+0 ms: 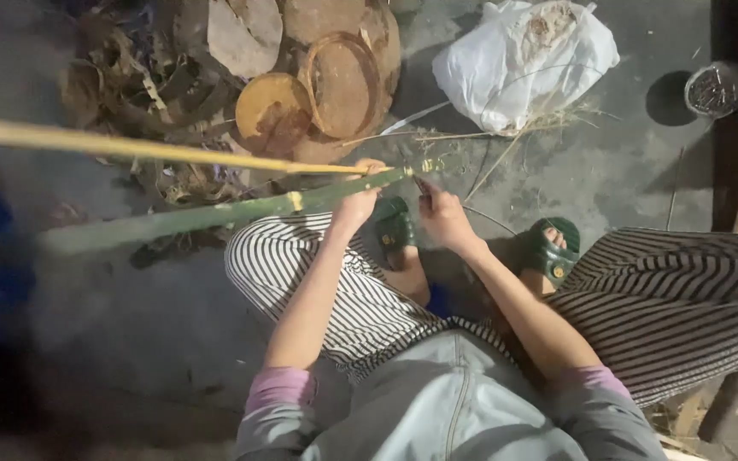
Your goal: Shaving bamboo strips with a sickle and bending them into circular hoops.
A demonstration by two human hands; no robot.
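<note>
Head view: your left hand (357,203) has its fingers clamped round the green bamboo strip (215,215), long axis running leftward across your knee. Your right hand (442,215), fingers closed on its split end, is nearer. A yellow strip (130,147) lies above.

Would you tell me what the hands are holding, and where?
The left hand grips the green bamboo strip near its right end; the right hand pinches a small tool, unclear.

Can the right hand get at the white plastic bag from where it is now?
Probably not without leaning forward. The right hand is at the end of the green bamboo strip, and the white plastic bag lies well beyond it on the concrete floor. Nothing blocks the way except loose straw.
</note>
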